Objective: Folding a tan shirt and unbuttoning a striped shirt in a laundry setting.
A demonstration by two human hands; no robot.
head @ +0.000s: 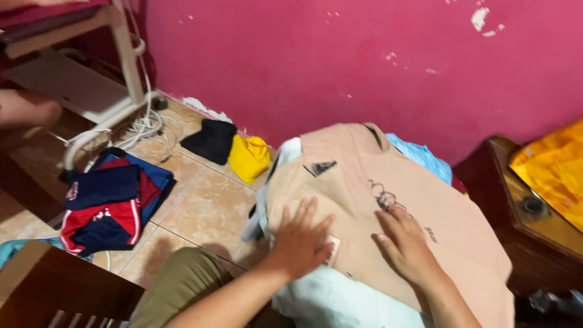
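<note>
Beige shirt (388, 206): lying spread over a pile of laundry in front of the person, its long axis running from the near left up and away to the far right; soft, matte cotton-like cloth with a small dark emblem and dark scribbled print on it.
Left hand (300, 240): pressing flat on the near left part of the shirt, fingers splayed wide, palm down, gripping nothing; a small white tag is peeking out just beside its fingertips.
Right hand (404, 243): resting flat on the shirt's middle, fingers pointing away toward the print, also open and holding nothing.
Which is nearer: both hands are touching the cloth; the right one is lying closer to the printed chest, the left closer to the near edge.
Under the shirt: pale blue-white fabric (334, 300) is showing below the hands, and a light blue garment (425, 157) behind.
Floor: glossy tan tiles (206, 206), with a yellow cloth (249, 158), a black cloth (211, 140) and folded red-and-navy jerseys (109, 206) lying well apart to the left.
Wall: magenta wall (340, 61), its paint chipping in spots.
</note>
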